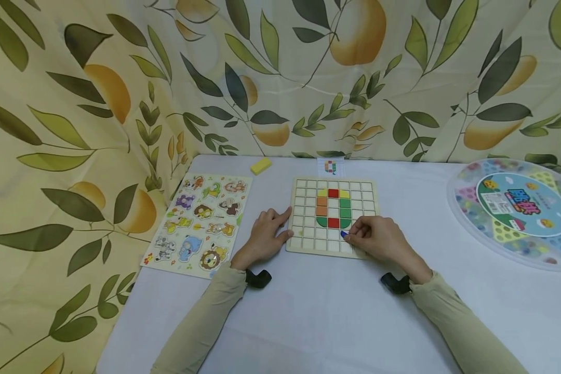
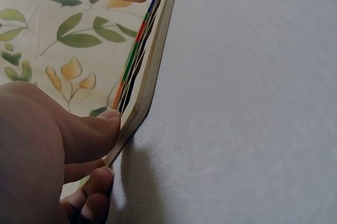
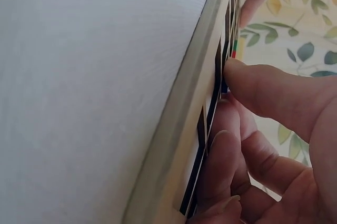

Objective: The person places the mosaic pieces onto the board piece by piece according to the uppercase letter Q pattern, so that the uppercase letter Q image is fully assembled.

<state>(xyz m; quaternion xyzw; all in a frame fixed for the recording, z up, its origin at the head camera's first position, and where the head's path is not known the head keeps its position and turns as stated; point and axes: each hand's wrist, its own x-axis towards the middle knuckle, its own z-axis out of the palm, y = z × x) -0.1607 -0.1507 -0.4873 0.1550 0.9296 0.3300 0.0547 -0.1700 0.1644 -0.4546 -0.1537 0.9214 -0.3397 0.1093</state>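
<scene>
A wooden grid board (image 1: 301, 240) lies on the table, with red, yellow, orange and green tiles set in a ring in its cells. My right hand (image 1: 378, 237) pinches a small blue tile (image 1: 343, 234) between thumb and fingertips, low over the board just below the ring. In the right wrist view the thumb (image 3: 263, 84) presses close to the grid, and the tile is mostly hidden. At the board's left edge rests my left hand (image 1: 265, 235), its thumb (image 2: 95, 134) and fingertips touching the rim.
A small printed picture card (image 1: 330, 167) lies behind the board, with a yellow block (image 1: 261, 165) to its left. An animal puzzle board (image 1: 198, 221) is at the left. On the right sits a round clear case (image 1: 467, 208) with many coloured pieces. Patterned curtains hang behind and left.
</scene>
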